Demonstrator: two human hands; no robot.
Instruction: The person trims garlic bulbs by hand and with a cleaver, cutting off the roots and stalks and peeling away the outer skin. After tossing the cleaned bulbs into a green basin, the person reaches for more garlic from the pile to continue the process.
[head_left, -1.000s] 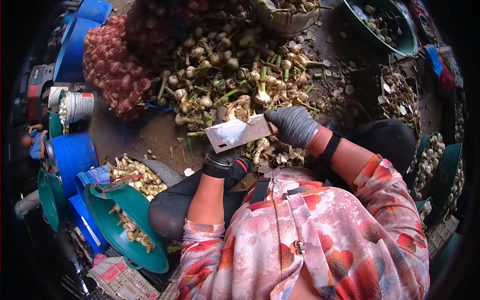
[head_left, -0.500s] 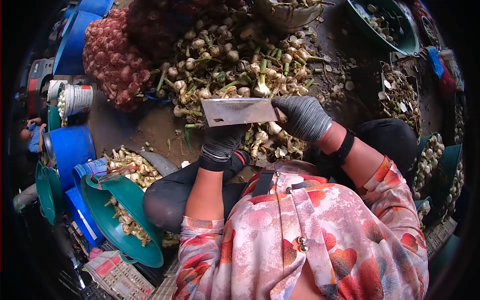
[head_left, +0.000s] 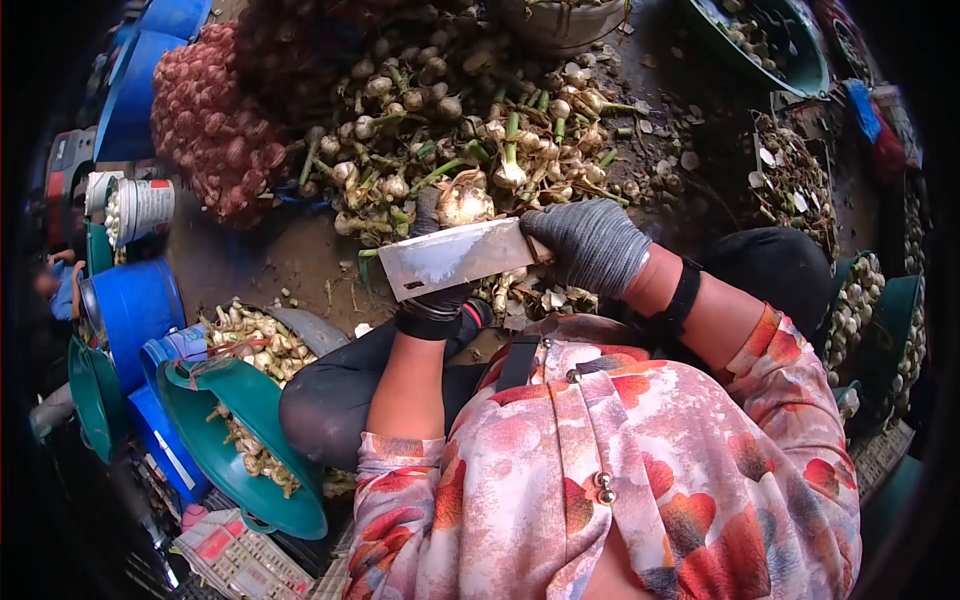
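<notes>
A round, cream-white garlic bulb with a pale, bare-looking face and papery brown husk (head_left: 466, 205) sat near the centre of the frame, a little above the middle. Just below it lay the flat, rectangular, grey metal blade (head_left: 455, 262), its long axis slanting from the lower left up towards the right. The bulb stood past the blade's upper edge, nearer its right half; whether the two touched could not be told. Being roundish, the bulb showed no clear long axis of its own.

The left hand, in a dark grey knitted glove (head_left: 440, 300), was the nearer one: its fingers curled up along the bulb's left side and seemed to grip it (the blade hid most of that hold). The right hand, in a striped grey knitted glove (head_left: 590, 245), was closed around the blade's handle, to the right of the bulb and slightly lower.

Beyond the bulb, a loose heap of white garlic with green stalks (head_left: 510, 172) spread over the upper centre. A bulging red mesh sack (head_left: 210, 140) filled the upper left, and a wide green plastic basin (head_left: 188, 428) stood at the lower left.
</notes>
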